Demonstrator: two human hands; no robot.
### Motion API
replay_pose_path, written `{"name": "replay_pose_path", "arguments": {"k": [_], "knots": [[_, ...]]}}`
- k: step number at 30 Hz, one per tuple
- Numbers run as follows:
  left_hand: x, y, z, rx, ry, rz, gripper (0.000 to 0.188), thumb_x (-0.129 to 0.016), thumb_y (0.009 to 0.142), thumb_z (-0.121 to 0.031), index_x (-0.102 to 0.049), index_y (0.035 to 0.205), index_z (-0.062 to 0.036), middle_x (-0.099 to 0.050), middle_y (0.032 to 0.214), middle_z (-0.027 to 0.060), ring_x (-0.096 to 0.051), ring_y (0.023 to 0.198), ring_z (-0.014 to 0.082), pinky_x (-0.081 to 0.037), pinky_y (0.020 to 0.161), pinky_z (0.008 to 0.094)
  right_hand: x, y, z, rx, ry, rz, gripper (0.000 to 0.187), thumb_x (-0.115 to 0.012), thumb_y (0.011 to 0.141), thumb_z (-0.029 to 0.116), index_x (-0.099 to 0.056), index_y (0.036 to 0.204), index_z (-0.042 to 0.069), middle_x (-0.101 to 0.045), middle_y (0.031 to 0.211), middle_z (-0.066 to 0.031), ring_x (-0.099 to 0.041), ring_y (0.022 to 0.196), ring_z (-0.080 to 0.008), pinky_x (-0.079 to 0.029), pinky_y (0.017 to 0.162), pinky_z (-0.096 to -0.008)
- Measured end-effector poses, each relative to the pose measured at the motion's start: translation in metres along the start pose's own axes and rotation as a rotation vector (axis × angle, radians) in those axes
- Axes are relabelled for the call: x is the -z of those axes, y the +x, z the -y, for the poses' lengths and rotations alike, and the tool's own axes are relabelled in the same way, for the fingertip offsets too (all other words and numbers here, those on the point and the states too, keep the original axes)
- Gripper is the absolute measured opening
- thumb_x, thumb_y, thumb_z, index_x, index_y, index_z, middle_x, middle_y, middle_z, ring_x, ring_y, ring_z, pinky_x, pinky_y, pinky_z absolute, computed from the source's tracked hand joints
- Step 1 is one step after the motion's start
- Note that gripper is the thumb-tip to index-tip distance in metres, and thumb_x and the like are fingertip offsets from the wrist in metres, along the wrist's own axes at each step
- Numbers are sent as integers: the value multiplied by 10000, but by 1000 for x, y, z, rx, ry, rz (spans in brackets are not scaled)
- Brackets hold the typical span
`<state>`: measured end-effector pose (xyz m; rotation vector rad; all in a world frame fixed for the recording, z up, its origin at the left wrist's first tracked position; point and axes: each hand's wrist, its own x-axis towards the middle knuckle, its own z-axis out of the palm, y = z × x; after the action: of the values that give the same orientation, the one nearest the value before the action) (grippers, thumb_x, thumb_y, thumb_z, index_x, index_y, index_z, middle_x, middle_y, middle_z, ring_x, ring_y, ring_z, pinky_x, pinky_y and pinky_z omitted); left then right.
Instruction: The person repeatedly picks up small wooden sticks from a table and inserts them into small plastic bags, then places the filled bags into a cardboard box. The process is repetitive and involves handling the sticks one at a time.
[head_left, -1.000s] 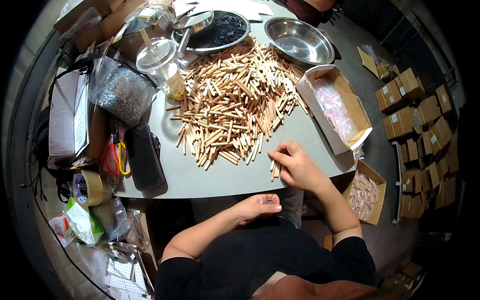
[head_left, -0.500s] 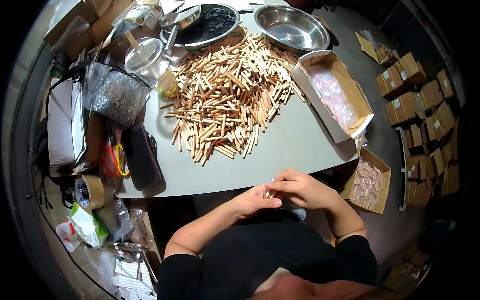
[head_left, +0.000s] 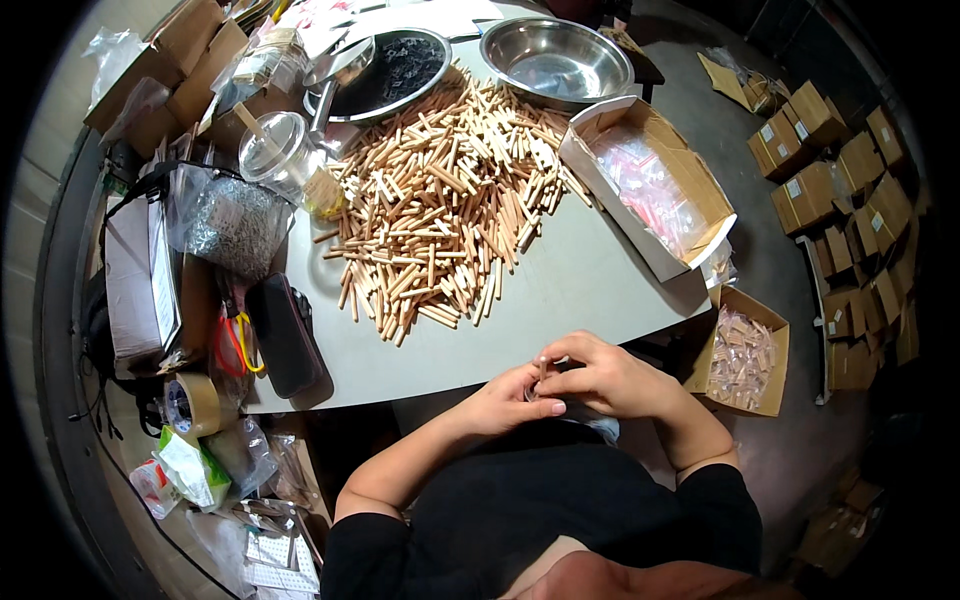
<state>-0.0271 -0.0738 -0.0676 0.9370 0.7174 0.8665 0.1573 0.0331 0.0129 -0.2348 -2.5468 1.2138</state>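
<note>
Close to my body, below the table's front edge, both hands are together. My left hand [head_left: 505,402] is curled round what looks like a small clear plastic bag [head_left: 530,393], mostly hidden by the fingers. Thumb and fingers of my right hand [head_left: 605,378] are pinched on a short wooden dowel [head_left: 543,369] right above the bag; it is small and partly covered. A large heap of wooden dowels [head_left: 440,210] lies on the grey table [head_left: 430,360]. At its right stands an open cardboard box [head_left: 712,195] with clear red-edged bags [head_left: 650,190].
Lower right, a carton [head_left: 768,400] holds bagged dowels [head_left: 740,355]. Behind the heap are a steel bowl [head_left: 555,60] and a pan of dark pieces [head_left: 395,75]. A lidded plastic cup [head_left: 280,155], a phone [head_left: 285,335], scissors [head_left: 238,345] and tape [head_left: 190,405] line the left.
The view has shifted slightly. My right fingers have lifted a little and a dowel shows between them; the light dowel ends seen between my hands earlier are now hidden.
</note>
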Motion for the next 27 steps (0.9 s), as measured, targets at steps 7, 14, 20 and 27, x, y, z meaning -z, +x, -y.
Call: {"name": "replay_pose_path", "arguments": {"k": [7, 14, 20, 27], "knots": [[-4, 7, -41, -152, 216, 85, 347, -733, 898, -151, -560, 1168, -18, -575, 1023, 47, -540, 928, 131, -461, 818, 301, 20, 2, 21, 98, 40, -126, 318, -730, 757, 16, -656, 1064, 52, -590, 1191, -115, -561, 1070, -316, -456, 939, -410], [-7, 18, -57, -310, 385, 85, 392, -717, 907, -324, -550, 1083, -17, -567, 935, 75, -537, 844, 179, -460, 750, 322, 29, -1, 28, 150, -151, -189, 349, -751, 770, 78, -648, 1104, 77, -531, 1266, -122, -543, 1099, -319, -455, 946, -418], [-13, 21, -63, -241, 365, 64, 363, -688, 923, -303, -557, 1083, -5, -575, 939, 87, -548, 848, 188, -463, 757, 322, 24, -1, 27, 156, -188, -222, 256, -745, 781, 100, -677, 1026, 66, -538, 1252, -117, -509, 1137, -312, -443, 968, -423], [-10, 20, -65, -188, 388, 43, 377, -699, 914, -303, -551, 1081, 1, -580, 957, 72, -536, 829, 160, -450, 740, 295, 23, -4, 22, 96, -124, -218, 202, -745, 780, 101, -690, 973, 73, -540, 1265, -128, -511, 1146, -336, -428, 986, -433]]}}
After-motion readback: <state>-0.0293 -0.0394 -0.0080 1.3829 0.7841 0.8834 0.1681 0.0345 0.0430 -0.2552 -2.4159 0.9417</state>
